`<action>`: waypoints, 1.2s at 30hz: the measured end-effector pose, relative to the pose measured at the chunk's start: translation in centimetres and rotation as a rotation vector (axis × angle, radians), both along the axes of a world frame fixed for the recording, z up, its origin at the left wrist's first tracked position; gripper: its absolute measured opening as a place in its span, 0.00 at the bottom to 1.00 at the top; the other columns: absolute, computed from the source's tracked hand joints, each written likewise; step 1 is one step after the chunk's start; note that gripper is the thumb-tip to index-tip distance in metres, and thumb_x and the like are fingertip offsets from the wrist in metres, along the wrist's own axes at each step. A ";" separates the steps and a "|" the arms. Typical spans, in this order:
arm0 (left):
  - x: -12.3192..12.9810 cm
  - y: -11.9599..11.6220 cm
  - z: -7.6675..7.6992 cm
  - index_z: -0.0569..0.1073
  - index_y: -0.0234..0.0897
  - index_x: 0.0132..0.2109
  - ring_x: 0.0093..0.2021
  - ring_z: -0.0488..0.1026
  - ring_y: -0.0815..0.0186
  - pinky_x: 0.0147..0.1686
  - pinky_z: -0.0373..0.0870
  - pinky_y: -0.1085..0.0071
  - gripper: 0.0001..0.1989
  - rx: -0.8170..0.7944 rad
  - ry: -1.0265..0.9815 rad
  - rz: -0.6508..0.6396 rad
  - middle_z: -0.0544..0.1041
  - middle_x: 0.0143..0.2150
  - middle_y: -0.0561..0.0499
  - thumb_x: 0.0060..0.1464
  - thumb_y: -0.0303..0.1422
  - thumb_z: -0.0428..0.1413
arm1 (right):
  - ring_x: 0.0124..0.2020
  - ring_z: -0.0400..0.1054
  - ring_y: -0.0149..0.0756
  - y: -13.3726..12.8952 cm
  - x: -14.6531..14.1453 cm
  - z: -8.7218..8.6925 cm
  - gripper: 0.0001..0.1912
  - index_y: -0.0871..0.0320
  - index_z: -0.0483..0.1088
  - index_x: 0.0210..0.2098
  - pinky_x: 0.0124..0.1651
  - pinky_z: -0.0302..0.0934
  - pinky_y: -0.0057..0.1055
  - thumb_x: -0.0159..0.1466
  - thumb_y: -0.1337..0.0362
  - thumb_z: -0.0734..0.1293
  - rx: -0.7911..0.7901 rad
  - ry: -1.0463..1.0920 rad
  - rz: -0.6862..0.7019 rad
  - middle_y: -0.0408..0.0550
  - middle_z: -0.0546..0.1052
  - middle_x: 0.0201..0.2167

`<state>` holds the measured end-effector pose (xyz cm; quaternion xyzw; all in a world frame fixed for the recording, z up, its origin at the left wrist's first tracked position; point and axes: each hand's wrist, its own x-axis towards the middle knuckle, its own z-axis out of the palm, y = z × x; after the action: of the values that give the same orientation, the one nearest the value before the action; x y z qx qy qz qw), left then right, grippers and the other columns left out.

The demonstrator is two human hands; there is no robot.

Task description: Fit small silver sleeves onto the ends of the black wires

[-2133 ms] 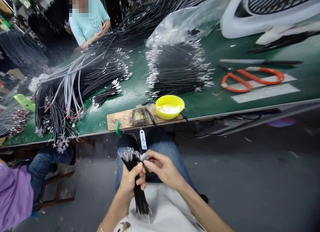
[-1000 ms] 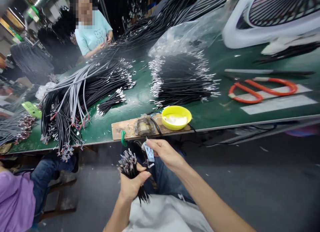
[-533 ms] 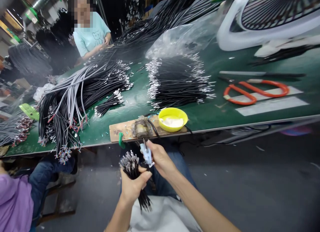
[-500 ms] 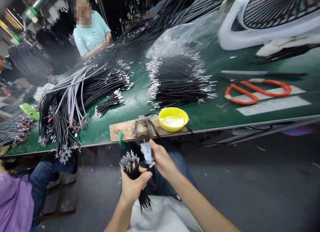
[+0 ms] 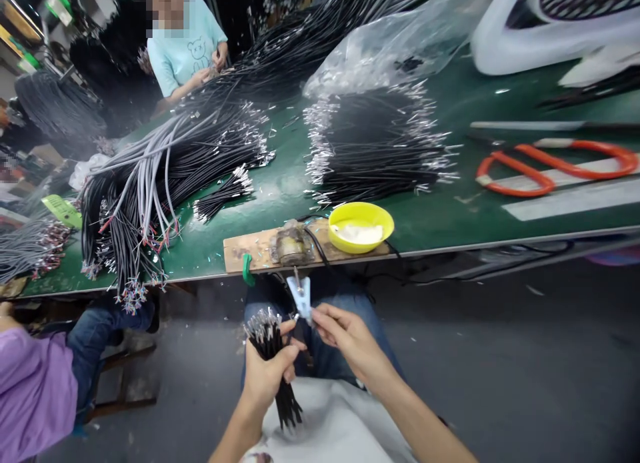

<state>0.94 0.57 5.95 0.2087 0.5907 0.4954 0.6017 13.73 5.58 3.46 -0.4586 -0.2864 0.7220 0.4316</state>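
A bundle of short black cables [image 5: 287, 396] with silvery ends stands in my left hand [image 5: 267, 370], whose fingers wrap round it. One silvery tip sticks out near that hand's forefinger. Just right of it, my right hand [image 5: 350, 336] is pinched at the lower end of a light-blue clothespin [image 5: 301, 295]. Whether a cable also lies between these fingertips is hidden. The clothespin hangs at a thin metal shaft below a small motor [image 5: 290, 244]. That motor sits on a wooden board [image 5: 240, 253] at the table edge.
A yellow bowl [image 5: 360, 246] of white material rests on the board. Behind lie a stack of black cables [image 5: 375, 143], a small bundle [image 5: 223, 196] and longer cables [image 5: 195, 163]. Orange-handled scissors [image 5: 545, 176] lie right. A co-worker [image 5: 187, 50] is across the table [image 5: 480, 216]; another person [image 5: 37, 390] is left.
My right hand has slid down and right from the clothespin's side to its lower end, baring more of the clip. My left hand keeps the cable bundle. The view has shifted slightly.
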 end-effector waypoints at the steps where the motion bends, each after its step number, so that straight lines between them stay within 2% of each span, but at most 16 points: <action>1: 0.0 -0.1 -0.1 0.78 0.32 0.36 0.10 0.56 0.80 0.10 0.51 0.78 0.21 -0.011 -0.008 0.000 0.77 0.23 0.48 0.29 0.35 0.67 | 0.16 0.48 0.24 -0.1 0.0 0.0 0.23 0.58 0.63 0.15 0.19 0.41 0.25 0.43 0.46 0.72 0.013 -0.010 0.000 0.36 0.58 0.13; 6: -0.1 -0.3 0.1 0.75 0.31 0.21 0.09 0.51 0.82 0.10 0.47 0.78 0.09 -0.035 -0.027 -0.077 0.71 0.16 0.53 0.30 0.32 0.64 | 0.18 0.51 0.26 0.0 -0.2 0.3 0.18 0.58 0.68 0.20 0.20 0.43 0.26 0.43 0.49 0.72 0.062 -0.020 0.048 0.37 0.62 0.15; 10: -0.3 -0.4 0.5 0.73 0.32 0.17 0.09 0.51 0.80 0.10 0.45 0.78 0.11 -0.012 0.069 -0.203 0.61 0.10 0.58 0.32 0.36 0.63 | 0.16 0.49 0.24 0.3 -0.3 0.3 0.20 0.60 0.67 0.17 0.19 0.41 0.26 0.44 0.49 0.72 0.056 0.006 0.161 0.38 0.63 0.14; 13: -0.3 -0.3 0.9 0.72 0.33 0.16 0.10 0.54 0.78 0.10 0.47 0.78 0.12 0.004 0.193 -0.241 0.60 0.10 0.58 0.32 0.37 0.63 | 0.15 0.48 0.23 0.3 -0.5 0.2 0.23 0.61 0.66 0.17 0.18 0.39 0.25 0.42 0.46 0.72 0.039 0.026 0.222 0.38 0.62 0.13; 16: -0.2 -0.1 1.0 0.73 0.33 0.18 0.10 0.55 0.78 0.10 0.49 0.78 0.11 0.013 0.223 -0.213 0.64 0.12 0.56 0.32 0.36 0.64 | 0.15 0.47 0.22 0.4 -0.7 0.3 0.23 0.61 0.66 0.19 0.18 0.38 0.24 0.42 0.47 0.72 0.031 0.030 0.226 0.37 0.61 0.13; 20: -0.1 0.2 0.9 0.76 0.32 0.28 0.11 0.56 0.79 0.10 0.52 0.79 0.17 0.018 0.166 -0.065 0.72 0.20 0.53 0.30 0.40 0.66 | 0.15 0.47 0.23 0.5 -0.6 0.3 0.20 0.59 0.64 0.17 0.18 0.39 0.24 0.44 0.50 0.72 0.045 0.013 0.171 0.35 0.58 0.13; 24: 0.1 0.5 0.9 0.75 0.31 0.29 0.13 0.59 0.78 0.11 0.54 0.80 0.20 -0.022 0.208 0.055 0.70 0.20 0.55 0.27 0.40 0.67 | 0.17 0.51 0.24 0.5 -0.3 0.3 0.18 0.59 0.64 0.17 0.20 0.45 0.25 0.44 0.53 0.73 0.074 -0.006 0.118 0.35 0.59 0.14; 27: 0.1 0.7 0.7 0.73 0.30 0.26 0.11 0.55 0.80 0.10 0.52 0.81 0.22 -0.038 0.173 0.046 0.65 0.14 0.59 0.27 0.44 0.67 | 0.22 0.59 0.28 0.5 -0.2 0.6 0.16 0.59 0.69 0.20 0.24 0.54 0.25 0.43 0.54 0.74 0.101 0.005 0.120 0.39 0.66 0.18; 31: -0.2 0.8 0.4 0.70 0.31 0.25 0.09 0.51 0.81 0.09 0.49 0.81 0.23 -0.052 0.075 0.046 0.61 0.10 0.62 0.26 0.45 0.67 | 0.29 0.66 0.34 0.5 0.1 0.8 0.19 0.58 0.72 0.31 0.33 0.62 0.29 0.43 0.54 0.74 0.157 0.023 0.213 0.44 0.73 0.26; 36: -0.4 0.9 0.2 0.68 0.32 0.26 0.09 0.51 0.81 0.09 0.48 0.81 0.24 -0.079 0.003 -0.011 0.61 0.11 0.62 0.25 0.44 0.67 | 0.25 0.64 0.33 0.3 0.3 0.2 0.18 0.59 0.71 0.36 0.29 0.61 0.28 0.49 0.55 0.70 0.288 -0.083 0.240 0.44 0.71 0.25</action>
<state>0.54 1.47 6.13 0.1888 0.6096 0.4681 0.6113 14.03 5.86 3.62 -0.3840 -0.4571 0.7002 0.3916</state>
